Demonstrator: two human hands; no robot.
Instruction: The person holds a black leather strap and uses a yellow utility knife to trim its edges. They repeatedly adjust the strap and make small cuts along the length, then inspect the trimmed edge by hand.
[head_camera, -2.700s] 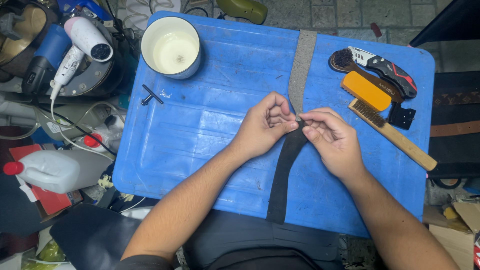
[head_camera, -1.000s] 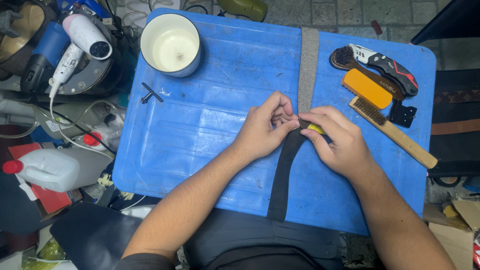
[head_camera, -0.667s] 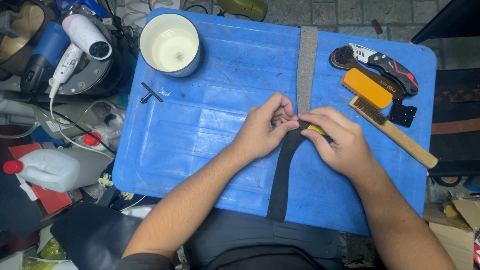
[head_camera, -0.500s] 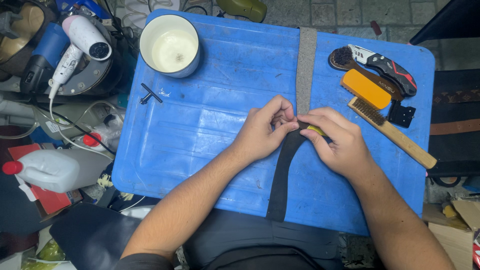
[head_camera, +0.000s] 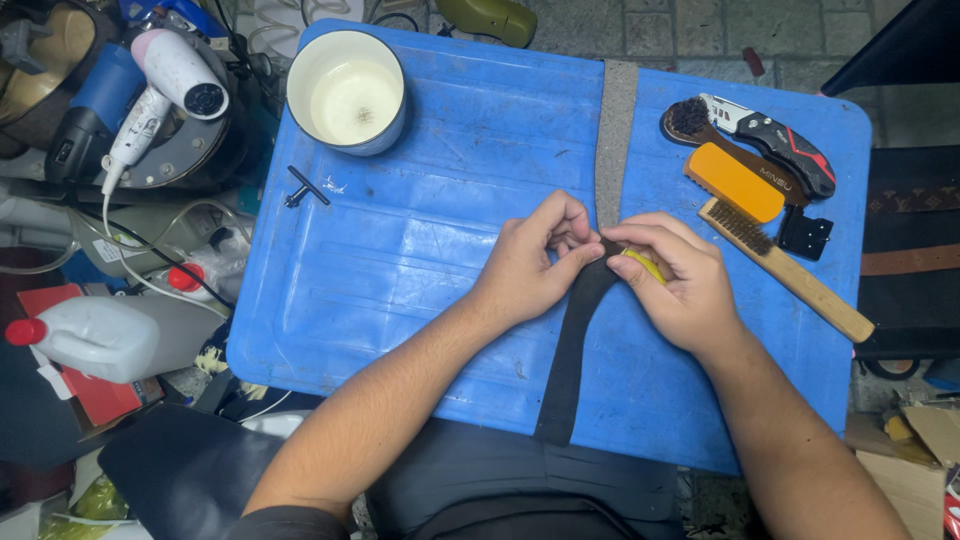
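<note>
Both hands pinch one spot on the strap — the left hand holds it down, the right hand also grips a small yellow tool. The strap lies across the blue desk: dark near the body, grey beyond, so the work looks roughly half done. Brushes lie rightward.

Blue table — grey-black strap, white cup.

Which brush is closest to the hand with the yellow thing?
The long wooden-handled brush, lying just beside the right hand. The orange brush and the dark round brush lie farther up the blue table.
</note>
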